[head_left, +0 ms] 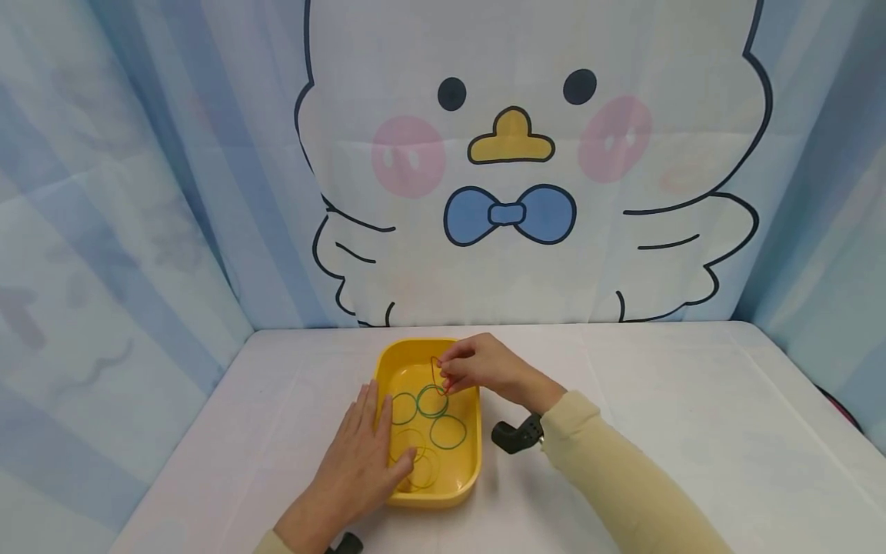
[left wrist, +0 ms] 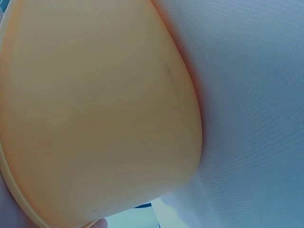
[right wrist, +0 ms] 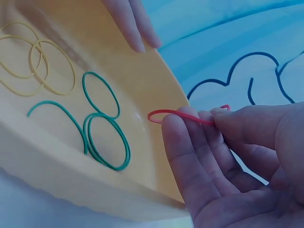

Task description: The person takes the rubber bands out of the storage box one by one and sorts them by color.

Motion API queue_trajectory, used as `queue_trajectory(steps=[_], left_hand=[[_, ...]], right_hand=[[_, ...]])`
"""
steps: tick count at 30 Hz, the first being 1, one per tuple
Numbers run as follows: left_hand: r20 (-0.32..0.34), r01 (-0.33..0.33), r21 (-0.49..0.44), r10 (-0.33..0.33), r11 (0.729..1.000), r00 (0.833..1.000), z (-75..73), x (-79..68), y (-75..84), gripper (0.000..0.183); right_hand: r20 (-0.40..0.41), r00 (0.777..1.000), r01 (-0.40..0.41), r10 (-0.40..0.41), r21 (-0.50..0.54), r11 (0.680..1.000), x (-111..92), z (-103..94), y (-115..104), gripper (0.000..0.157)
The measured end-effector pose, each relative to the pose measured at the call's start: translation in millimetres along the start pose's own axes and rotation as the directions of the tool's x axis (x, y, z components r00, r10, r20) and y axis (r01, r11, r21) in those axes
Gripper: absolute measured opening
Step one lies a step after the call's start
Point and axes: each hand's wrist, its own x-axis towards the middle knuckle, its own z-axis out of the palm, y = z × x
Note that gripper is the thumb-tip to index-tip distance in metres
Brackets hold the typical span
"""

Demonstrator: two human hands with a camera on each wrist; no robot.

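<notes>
My right hand (head_left: pixel 484 369) pinches a red rubber band (right wrist: pixel 187 115) between thumb and fingers, over the far right part of a yellow tray (head_left: pixel 473 462). The band hangs as a narrow loop in the head view. My left hand (head_left: pixel 360 446) rests on the tray's left rim with its fingers straight and thumb over the inside. Several green rubber bands (right wrist: pixel 109 142) lie on the tray floor, two of them overlapping. Nearer the front are several yellow rubber bands (right wrist: pixel 53 66), partly under the left thumb in the head view. The left wrist view shows the tray's outer wall (left wrist: pixel 104 109).
The tray stands on a white-covered table (head_left: pixel 623 446). Behind it hangs a curtain (head_left: pixel 512 277) with a cartoon bird, and more curtains close both sides. A black wrist-camera mount (head_left: pixel 517 435) sits beneath the right wrist, beside the tray.
</notes>
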Motion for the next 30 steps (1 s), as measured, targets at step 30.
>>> queue_trajectory(steps=[30], left_hand=[[0.023, 0.033, 0.0, -0.033, 0.999, 0.999, -0.3, -0.4, 3.7, 0.081]], right_hand=[[-0.047, 0.999, -0.009, 0.012, 0.065, 0.998, -23.9, -46.8, 10.3, 0.027]])
